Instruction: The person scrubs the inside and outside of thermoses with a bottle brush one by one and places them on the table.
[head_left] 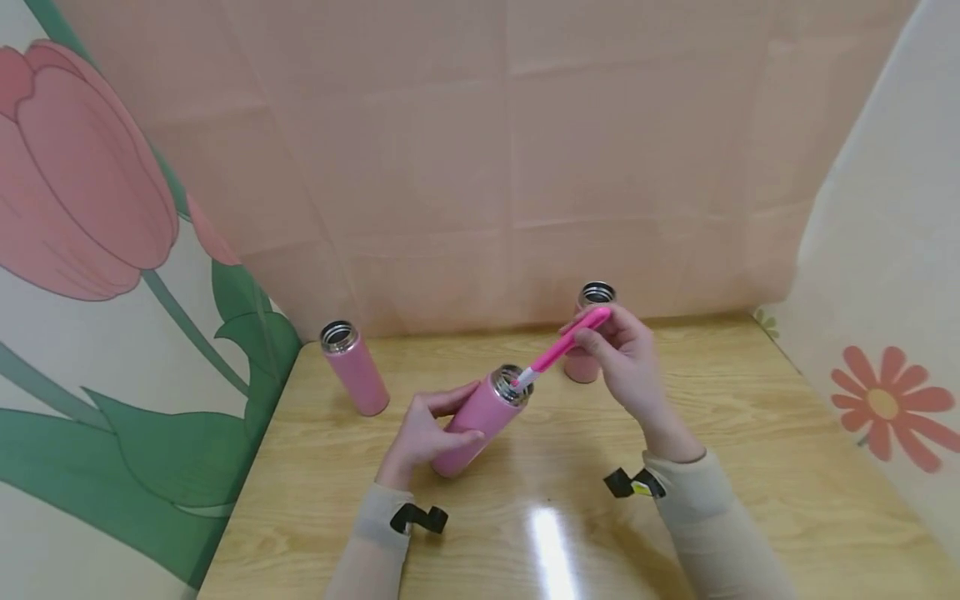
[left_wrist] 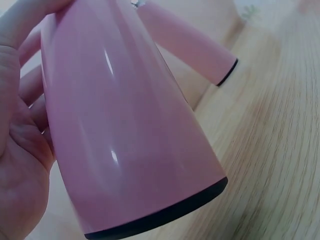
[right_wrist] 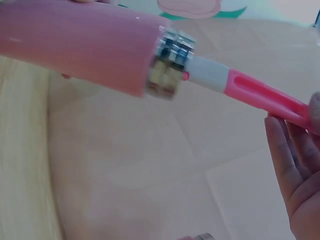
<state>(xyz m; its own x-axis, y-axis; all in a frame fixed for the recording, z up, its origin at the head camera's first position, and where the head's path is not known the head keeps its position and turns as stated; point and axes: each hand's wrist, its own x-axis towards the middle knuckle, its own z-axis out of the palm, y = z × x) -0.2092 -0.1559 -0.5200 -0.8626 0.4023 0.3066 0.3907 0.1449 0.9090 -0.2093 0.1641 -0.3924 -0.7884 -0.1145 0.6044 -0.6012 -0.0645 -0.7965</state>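
My left hand (head_left: 423, 433) grips a pink vacuum flask (head_left: 474, 429) around its side, with the flask tilted and its metal mouth toward the upper right. In the left wrist view the flask's dark base (left_wrist: 165, 215) hangs close over the table. My right hand (head_left: 624, 362) pinches the pink handle of a bottle brush (head_left: 558, 348). The brush's white collar (right_wrist: 207, 73) is at the steel neck (right_wrist: 170, 62), and its head is hidden inside the flask.
A second lidless pink flask (head_left: 360, 379) stands at the back left of the wooden table (head_left: 315, 500). A third flask (head_left: 597, 302) stands at the back, partly covered by my right hand. Behind the table hangs a pinkish cloth (head_left: 420, 167).
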